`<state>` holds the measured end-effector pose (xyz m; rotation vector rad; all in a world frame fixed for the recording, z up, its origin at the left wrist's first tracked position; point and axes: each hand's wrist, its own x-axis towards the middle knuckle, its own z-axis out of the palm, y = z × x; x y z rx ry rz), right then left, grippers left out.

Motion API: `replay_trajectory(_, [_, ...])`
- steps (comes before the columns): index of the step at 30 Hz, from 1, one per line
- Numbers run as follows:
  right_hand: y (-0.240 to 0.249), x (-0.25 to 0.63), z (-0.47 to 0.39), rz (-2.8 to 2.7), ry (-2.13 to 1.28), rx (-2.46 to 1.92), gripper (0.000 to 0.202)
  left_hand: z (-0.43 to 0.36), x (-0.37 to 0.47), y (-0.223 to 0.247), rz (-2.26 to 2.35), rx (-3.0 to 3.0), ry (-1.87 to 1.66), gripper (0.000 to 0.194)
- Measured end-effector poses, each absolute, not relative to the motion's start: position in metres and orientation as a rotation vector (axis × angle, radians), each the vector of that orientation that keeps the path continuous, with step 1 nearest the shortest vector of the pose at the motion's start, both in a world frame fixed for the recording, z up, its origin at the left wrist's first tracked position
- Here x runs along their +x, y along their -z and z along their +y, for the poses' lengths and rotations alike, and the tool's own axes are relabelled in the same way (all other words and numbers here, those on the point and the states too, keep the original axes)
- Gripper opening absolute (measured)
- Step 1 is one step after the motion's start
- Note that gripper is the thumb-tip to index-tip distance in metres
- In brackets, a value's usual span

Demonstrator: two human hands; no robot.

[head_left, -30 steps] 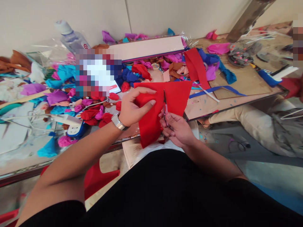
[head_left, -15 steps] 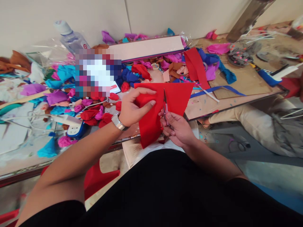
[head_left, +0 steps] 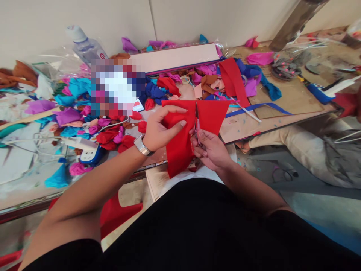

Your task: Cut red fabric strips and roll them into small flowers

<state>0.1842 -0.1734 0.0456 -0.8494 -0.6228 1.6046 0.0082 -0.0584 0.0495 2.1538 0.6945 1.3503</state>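
Note:
My right hand [head_left: 209,147] is closed round the handles of a small pair of scissors [head_left: 197,122]. Their blades point away from me and lie in a cut through a red sheet [head_left: 179,150], reaching close to its far edge. Whether the sheet is paper or cloth I cannot tell. To the left of the blades, my left hand [head_left: 162,130] is over the sheet, thumb and fingers apart in a curve, gripping nothing visible. The sheet's near part hangs past the table edge, and its right part [head_left: 213,114] spreads beyond the scissors.
Crumpled colored pieces [head_left: 67,116] cover the table's left side. A phone [head_left: 138,105], partly blurred out, stands among them, with a bottle [head_left: 88,49] behind. A long pale board [head_left: 177,58] lies at the back. Right are a red strip [head_left: 234,81] and another person's leg [head_left: 293,146].
The scissors have moved slightly away from me along the cut, with the blades nearer the sheet's far edge. The sheet's right part has shifted slightly left. My left hand stays nearly still.

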Motion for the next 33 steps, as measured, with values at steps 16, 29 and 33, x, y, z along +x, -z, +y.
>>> replay_trajectory(16, [-0.041,0.185,-0.16,-0.597,-1.615,-0.86,0.037,-0.054,0.006,-0.047,0.779,2.15,-1.295,0.029])
replay_trajectory(29, [-0.049,0.185,-0.095,-0.606,-1.682,-0.945,0.026,-0.029,0.002,-0.036,0.962,2.04,-1.215,0.034])
replay_trajectory(33, [-0.051,0.18,-0.065,-0.636,-1.682,-0.951,0.027,-0.015,-0.002,-0.03,0.965,1.983,-1.274,0.039])
